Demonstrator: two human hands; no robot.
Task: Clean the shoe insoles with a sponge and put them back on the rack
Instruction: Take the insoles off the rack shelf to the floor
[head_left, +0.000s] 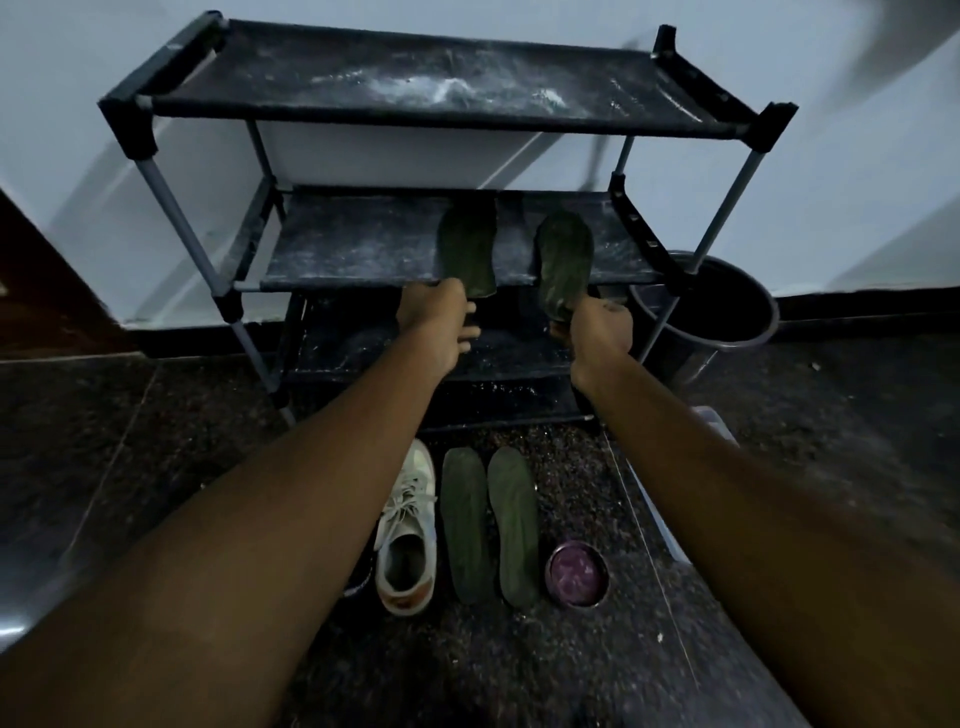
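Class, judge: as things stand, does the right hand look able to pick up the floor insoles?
Probably not yet: the right hand grips an insole at the rack's middle shelf; otherwise nothing covers the floor insoles.

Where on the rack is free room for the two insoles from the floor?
The top shelf holds only white dust. The middle shelf is free left of the left insole; its right half is crowded by that and the right insole.

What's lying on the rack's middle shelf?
On the middle shelf, two dark green insoles. The left insole lies on it, the left hand at its heel. The right hand grips the right insole by its heel, which the grip hides.
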